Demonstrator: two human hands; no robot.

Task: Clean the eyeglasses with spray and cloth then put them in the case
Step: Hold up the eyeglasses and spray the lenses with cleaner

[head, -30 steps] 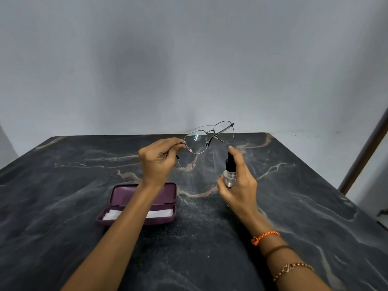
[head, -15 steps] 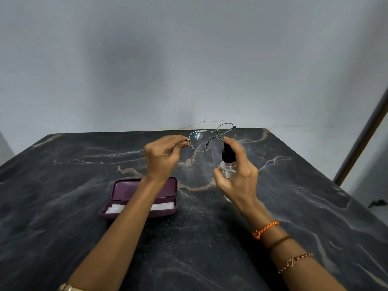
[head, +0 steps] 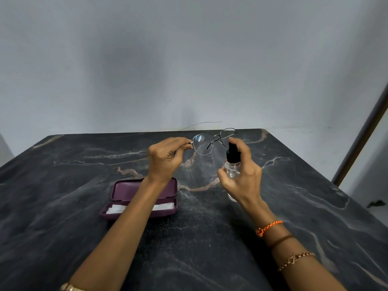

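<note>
My left hand pinches the thin metal eyeglasses at the left hinge and holds them in the air above the table, lenses facing me. Just to their right, my right hand grips a small clear spray bottle with a black nozzle, the forefinger resting on top of the nozzle. The nozzle points toward the lenses from a few centimetres away. An open maroon glasses case lies on the table under my left forearm, with a white cloth inside its front half.
A dark marble table fills the lower view, its far edge against a plain grey wall. A slanted dark pole stands off the table's right side.
Both hands have drifted slightly lower and closer together. The spray bottle has moved up beside the right lens, and the glasses have tilted a little.
</note>
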